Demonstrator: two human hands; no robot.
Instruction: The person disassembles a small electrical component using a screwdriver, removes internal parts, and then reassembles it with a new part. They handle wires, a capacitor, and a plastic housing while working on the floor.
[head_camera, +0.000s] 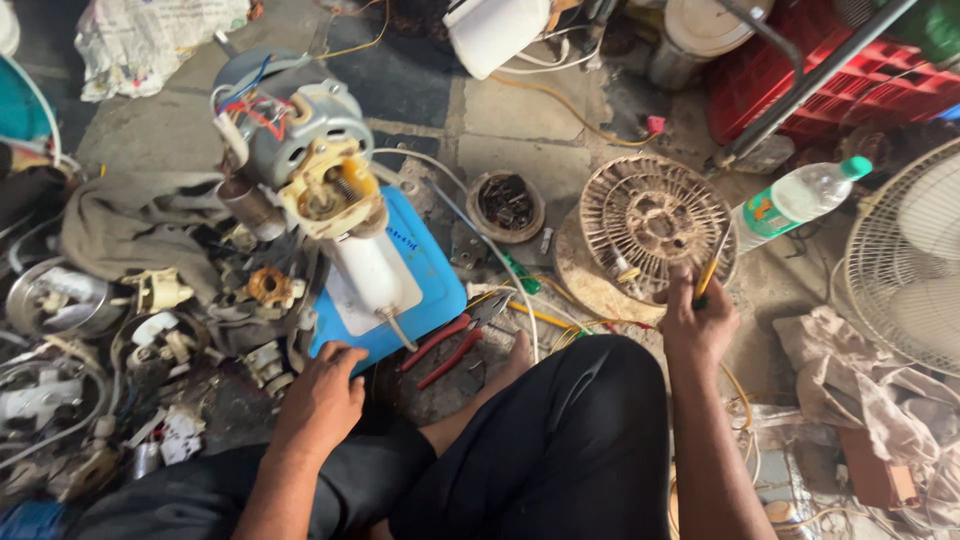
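- One left hand (322, 392) lies palm down, fingers loose and holding nothing, its fingertips touching the near edge of the one blue board (428, 262).
- One right hand (697, 322) is clenched around one yellow-handled screwdriver (712, 268), whose shaft slants up over the rim of the one round, dusty fan motor grille (655, 222).
- One fan motor assembly (305, 160), grey with a yellowish gear housing and a white neck, stands on the blue board, just beyond the left hand.
- One pair of red-handled pliers (455, 340) lies on the floor between the two hands, beside the board's corner.
- One small round coil part (506, 205) sits on the floor between the board and the grille.
- One plastic bottle (795, 200) with a green cap lies to the right of the grille, apart from it.
- One white fan guard (905, 255) is cut off by the right edge.
- One red crate (840, 75) is partly hidden behind a dark metal bar at the top right.
- The heap of small parts (150, 330) at the left is too tangled to count; it seems to be mostly plastic fittings and wire.
- The screwdriver's tip is hard to make out against the grille.
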